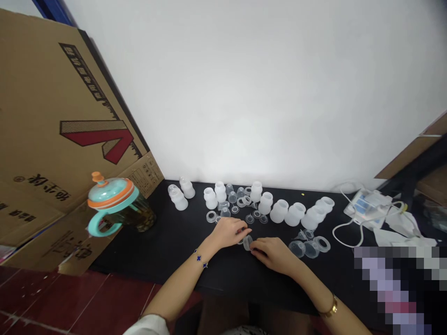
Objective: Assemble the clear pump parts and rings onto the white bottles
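Observation:
Over the middle of the black table, my left hand [231, 232] has its fingers bent together above the small parts; what they hold, if anything, is hidden. My right hand [274, 253] pinches a translucent ring [247, 242] that stands on edge near the left fingertips. Behind my hands lie clear domes [232, 197], rings [211, 216] and small discs [235, 210]. White bottles [279, 211] stand open-topped in a row to the right, with two more [210, 198] at the left. More clear domes [297, 249] and a ring [321, 244] lie right of my right hand.
Two capped bottles [179, 197] lean at the back left. A jug [138, 211] with a turquoise and orange lid stands beside a large cardboard box [70, 116]. A white device with a cable [365, 207] and crumpled white wrapping [401, 228] lie at the right. A white wall rises behind the table.

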Demonstrator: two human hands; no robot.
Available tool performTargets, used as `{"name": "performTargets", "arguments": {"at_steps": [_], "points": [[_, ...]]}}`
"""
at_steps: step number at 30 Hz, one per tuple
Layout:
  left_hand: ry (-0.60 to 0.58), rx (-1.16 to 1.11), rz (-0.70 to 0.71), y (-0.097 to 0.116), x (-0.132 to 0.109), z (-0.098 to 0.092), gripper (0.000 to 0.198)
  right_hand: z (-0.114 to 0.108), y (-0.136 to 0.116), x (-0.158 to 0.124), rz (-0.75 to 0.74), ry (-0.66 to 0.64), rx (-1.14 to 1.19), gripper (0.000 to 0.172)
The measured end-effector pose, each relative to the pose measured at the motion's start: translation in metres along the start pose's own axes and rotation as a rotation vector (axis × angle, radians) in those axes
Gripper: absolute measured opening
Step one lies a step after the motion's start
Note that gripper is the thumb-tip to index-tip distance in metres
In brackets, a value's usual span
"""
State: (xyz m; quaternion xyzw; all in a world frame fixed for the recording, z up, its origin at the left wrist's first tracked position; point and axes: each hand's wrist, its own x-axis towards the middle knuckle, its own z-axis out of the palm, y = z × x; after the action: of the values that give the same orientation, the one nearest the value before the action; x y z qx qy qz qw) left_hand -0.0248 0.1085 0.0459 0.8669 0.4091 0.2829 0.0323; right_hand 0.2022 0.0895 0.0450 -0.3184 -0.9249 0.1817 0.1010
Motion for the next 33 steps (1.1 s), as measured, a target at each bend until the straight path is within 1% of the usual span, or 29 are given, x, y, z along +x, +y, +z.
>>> {"name": "performTargets", "arguments": {"at_steps": [3, 6, 9, 12, 14, 17, 19, 21, 24, 29, 31, 33], "points": [[-0.001, -0.036, -0.021, 0.0, 0.0, -0.001, 0.026, 0.0, 0.001, 0.0, 0.051, 0.061, 0.036, 0.021], [0.004, -0.061, -0.035, 0.001, 0.0, -0.003, 0.028, 0.0, 0.001, 0.0, 0.082, 0.16, 0.141, 0.022], [0.007, -0.07, -0.054, 0.004, 0.0, -0.006, 0.03, -0.004, 0.001, 0.0, 0.149, 0.271, 0.312, 0.021], [0.009, -0.079, -0.077, 0.007, 0.001, -0.008, 0.037, -0.008, 0.003, 0.001, 0.247, 0.347, 0.534, 0.027], [0.009, -0.087, -0.077, 0.009, 0.001, -0.008, 0.046, -0.01, 0.005, 0.002, 0.293, 0.371, 0.735, 0.032], [0.017, -0.09, -0.067, 0.011, 0.0, -0.004, 0.058, -0.011, 0.008, 0.004, 0.342, 0.372, 1.044, 0.037], [0.018, -0.091, -0.058, 0.012, -0.001, -0.001, 0.06, -0.011, 0.01, 0.005, 0.359, 0.361, 1.189, 0.037], [0.021, -0.092, -0.05, 0.014, -0.002, 0.001, 0.058, -0.01, 0.01, 0.006, 0.367, 0.341, 1.281, 0.037], [0.04, -0.088, -0.04, 0.015, -0.002, 0.002, 0.05, -0.009, 0.01, 0.007, 0.379, 0.307, 1.334, 0.04], [0.074, -0.083, -0.023, 0.015, 0.0, 0.0, 0.04, -0.006, 0.01, 0.008, 0.406, 0.284, 1.315, 0.041], [0.085, -0.09, -0.025, 0.015, -0.001, 0.0, 0.04, -0.005, 0.011, 0.008, 0.43, 0.306, 1.316, 0.04], [0.092, -0.096, -0.037, 0.014, -0.001, 0.001, 0.042, -0.005, 0.013, 0.008, 0.472, 0.379, 1.308, 0.042]]}}
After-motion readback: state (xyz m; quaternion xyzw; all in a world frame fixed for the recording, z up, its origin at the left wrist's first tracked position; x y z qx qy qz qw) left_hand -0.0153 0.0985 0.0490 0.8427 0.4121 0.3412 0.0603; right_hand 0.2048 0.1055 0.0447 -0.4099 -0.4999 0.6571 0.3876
